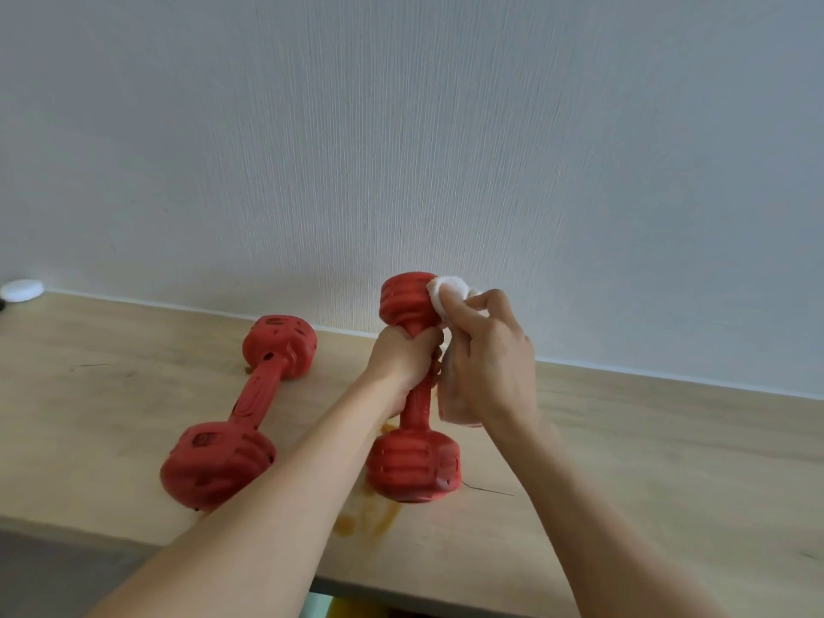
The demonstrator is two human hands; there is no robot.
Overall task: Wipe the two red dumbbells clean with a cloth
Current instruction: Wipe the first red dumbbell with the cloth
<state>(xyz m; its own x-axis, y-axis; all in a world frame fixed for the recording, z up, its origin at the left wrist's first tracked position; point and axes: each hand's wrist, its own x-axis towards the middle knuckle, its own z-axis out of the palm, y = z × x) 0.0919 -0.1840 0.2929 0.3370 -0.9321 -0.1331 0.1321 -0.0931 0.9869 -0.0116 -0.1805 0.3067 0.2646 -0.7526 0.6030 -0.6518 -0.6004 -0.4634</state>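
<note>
One red dumbbell (412,466) stands upright on the wooden table (646,461), its lower head on the surface. My left hand (401,363) grips its handle. My right hand (486,363) holds a white cloth (450,289) and presses it against the right side of the upper head. A second red dumbbell (243,408) lies flat on the table to the left, apart from both hands.
An orange-brown stain (370,515) marks the table below the upright dumbbell. A white round object (21,289) sits at the far left by the pale wall (401,127). The table's front edge runs along the bottom.
</note>
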